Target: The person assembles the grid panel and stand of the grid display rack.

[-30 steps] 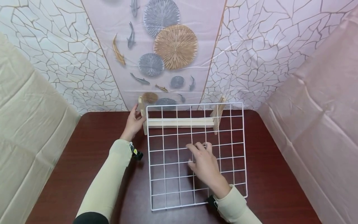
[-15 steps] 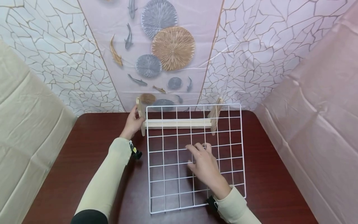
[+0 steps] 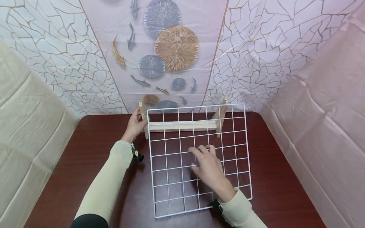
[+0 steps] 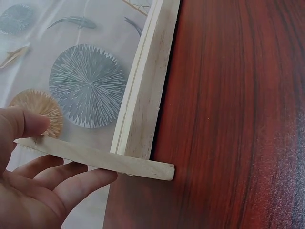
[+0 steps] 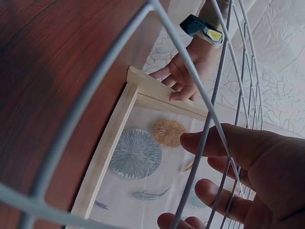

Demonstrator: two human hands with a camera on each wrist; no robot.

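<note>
A pale wooden stand (image 3: 186, 128), with an upright at each end of a long crossbar, is at the back of the table. My left hand (image 3: 134, 126) pinches its left upright (image 4: 100, 156), thumb on one side and fingers on the other. In front of the stand, a white wire grid panel (image 3: 181, 153) is held up at a tilt, partly covering the stand in the head view. My right hand (image 3: 210, 167) grips the panel by its wires near the middle, fingers curled at the mesh. In the right wrist view, wires cross before the thumb (image 5: 214, 140).
A dark red wooden table (image 3: 85, 164) lies under everything. A patterned cloth (image 3: 176, 49) with fish and round leaf shapes hangs right behind the stand. Plain beige cloth walls (image 3: 25, 120) close in the left and right sides.
The wire grid panel has turned slightly, its left side dipping and its right side rising. The head view has shifted a little. Both hands keep their holds, and the stand stays about where it was.
</note>
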